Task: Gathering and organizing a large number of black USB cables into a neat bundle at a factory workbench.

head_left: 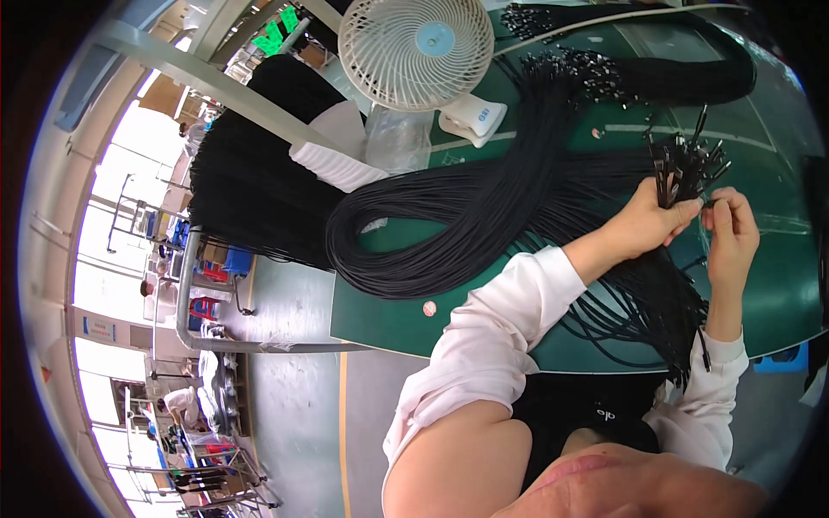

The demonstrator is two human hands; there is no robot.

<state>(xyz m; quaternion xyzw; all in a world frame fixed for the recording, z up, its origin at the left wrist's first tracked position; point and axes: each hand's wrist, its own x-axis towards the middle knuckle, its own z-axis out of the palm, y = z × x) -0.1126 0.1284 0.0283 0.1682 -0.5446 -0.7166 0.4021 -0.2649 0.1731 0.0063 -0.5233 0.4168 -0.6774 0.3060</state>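
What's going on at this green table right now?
The person's left hand is closed around a bundle of black cables just below their tips, which fan out above the grip. The right hand is close beside it, fingers curled; whether they hold anything is too small to tell. A long looped hank of black cables lies on the green table, near a white clip-on fan.

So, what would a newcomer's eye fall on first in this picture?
Probably the big loop of black cables on the green table, near the middle. Then the white fan at the top edge. On the picture's right, the left hand grips a bunch of cable ends, the right hand beside it.
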